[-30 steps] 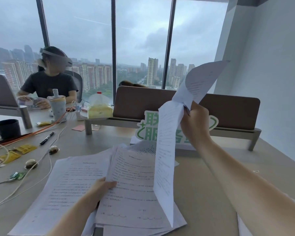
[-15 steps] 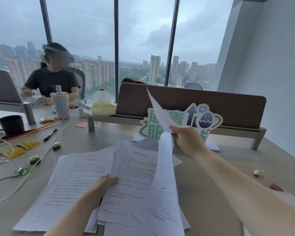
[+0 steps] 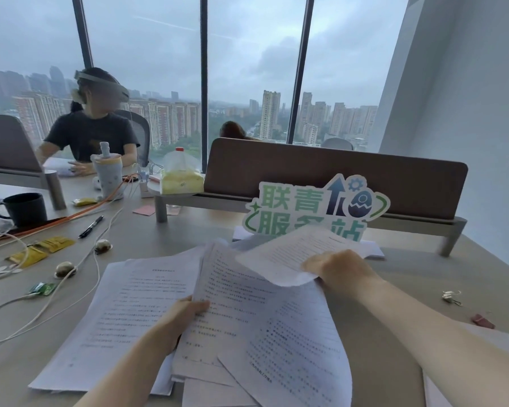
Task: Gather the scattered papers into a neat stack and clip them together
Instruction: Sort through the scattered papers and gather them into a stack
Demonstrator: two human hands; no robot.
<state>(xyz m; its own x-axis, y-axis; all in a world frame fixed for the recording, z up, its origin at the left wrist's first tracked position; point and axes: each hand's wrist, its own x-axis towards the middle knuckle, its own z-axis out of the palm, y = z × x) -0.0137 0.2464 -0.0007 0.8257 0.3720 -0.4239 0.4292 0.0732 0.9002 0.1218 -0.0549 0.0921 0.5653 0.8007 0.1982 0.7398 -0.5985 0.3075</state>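
A loose pile of printed papers lies fanned out on the desk in front of me. My left hand grips the left edge of the pile's upper sheets, thumb on top. My right hand pinches a long printed sheet at its fold; the far part curls up toward the sign, the near part drapes over the pile's right side. Another sheet lies flat to the left, partly under the pile. A metal binder clip sits on the desk at the right.
A green and white sign stands against the brown divider behind the pile. White cables, yellow packets, a pen and a black mug lie left. A small red item lies at right. A person sits at far left.
My right hand has come down from high above the desk and laid the held sheet onto the pile's right side. My left hand has stayed on the pile.
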